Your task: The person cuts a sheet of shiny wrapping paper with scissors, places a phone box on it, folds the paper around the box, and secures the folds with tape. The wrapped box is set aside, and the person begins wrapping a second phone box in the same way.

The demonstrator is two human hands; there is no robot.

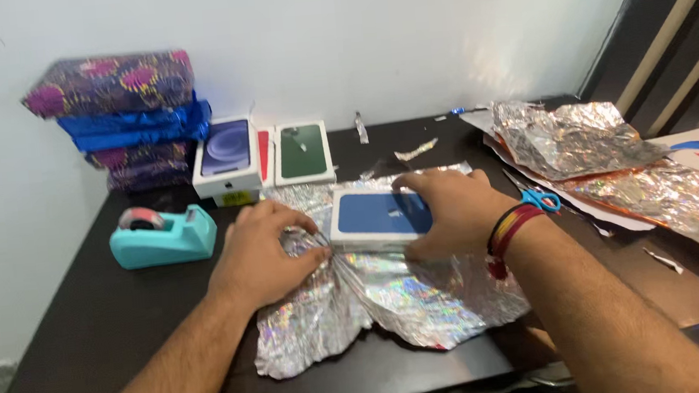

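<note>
Pinching a fold of holographic foil wrap (391,301) at frame centre, the left hand (264,257) gathers it against the blue-topped box (380,216) (white-sided), which the right hand (450,211) presses flat with fingers spread, so the wrapping seems mid-fold, and next the foil apparently needs pulling over the lid.

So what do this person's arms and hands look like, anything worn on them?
Both forearms are bare, with no sleeves in view and no gloves. The left hand shows no ring or band. The right hand has thin cord bands at the wrist, red and dark, a few strands together.

A home or small-office gift-wrapping corner: a dark desk (87,342) against a white wall, wrapped parcels (123,114) stacked beyond the left fingers, foil sheets (613,159) past the right fingers, tape dispenser (161,234).
</note>
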